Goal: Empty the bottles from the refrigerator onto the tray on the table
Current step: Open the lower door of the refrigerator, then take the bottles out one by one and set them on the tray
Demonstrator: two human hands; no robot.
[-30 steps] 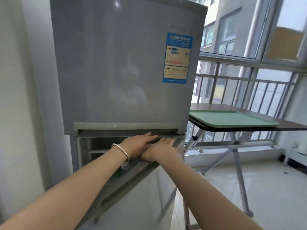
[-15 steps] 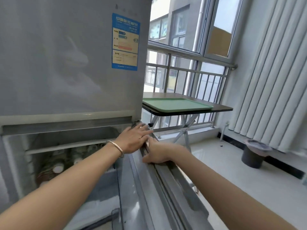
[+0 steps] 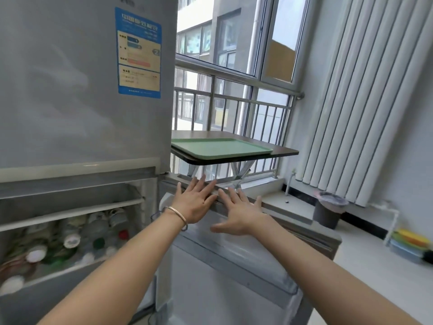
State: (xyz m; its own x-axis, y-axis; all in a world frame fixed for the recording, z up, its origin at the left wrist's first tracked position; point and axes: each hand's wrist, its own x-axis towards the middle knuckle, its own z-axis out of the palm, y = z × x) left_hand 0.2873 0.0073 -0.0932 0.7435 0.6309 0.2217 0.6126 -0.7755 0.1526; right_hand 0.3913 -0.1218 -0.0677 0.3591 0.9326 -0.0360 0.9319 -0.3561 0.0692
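The grey refrigerator (image 3: pixel 70 90) fills the left side; its lower door (image 3: pixel 234 266) stands swung wide, edge toward me. Inside the lower compartment, several bottles (image 3: pixel 70 240) with white, green and red caps crowd a shelf. My left hand (image 3: pixel 194 202), a bracelet on its wrist, lies flat with fingers spread on the door's top edge. My right hand (image 3: pixel 239 214) hovers beside it, fingers apart, holding nothing. The pale green tray (image 3: pixel 220 147) lies bare on the brown folding table (image 3: pixel 281 150) just behind the door.
A window with a metal railing (image 3: pixel 234 102) runs behind the table. White vertical blinds (image 3: pixel 363 102) hang at right. A dark waste bin (image 3: pixel 328 208) stands on the floor below them, and a low rack with coloured items (image 3: pixel 407 242) sits at far right.
The lower door has swung from nearly closed to wide, exposing the bottles. Both hands followed its top edge rightward and spread flat. My view turned right toward the window.
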